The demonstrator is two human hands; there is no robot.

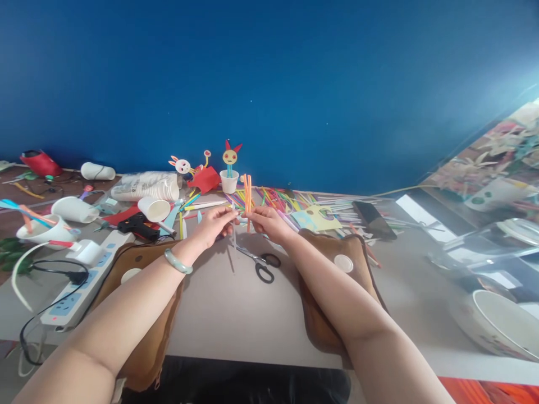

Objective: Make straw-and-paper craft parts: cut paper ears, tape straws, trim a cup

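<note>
My right hand (268, 220) pinches a small bundle of upright orange straws (248, 193) above the table. Close beside it, my left hand (218, 224) has thumb and fingers pressed together on a thin pale strip (234, 230) that hangs down; its exact kind is too small to tell. The two hands' fingertips nearly meet. Just below them, black-handled scissors (264, 268) lie on the grey table (236, 320). Behind the hands stands a white paper cup (229, 182) with a yellow paper face with red ears (229, 155) on blue straws.
Many coloured straws (278, 197) cover the table's back. Brown cushions (332, 297) lie under both forearms. At left are a power strip (84, 286), a black glue gun (138, 225) and stacked cups (147, 188). A phone (374, 220) and white bowl (501, 322) are at right.
</note>
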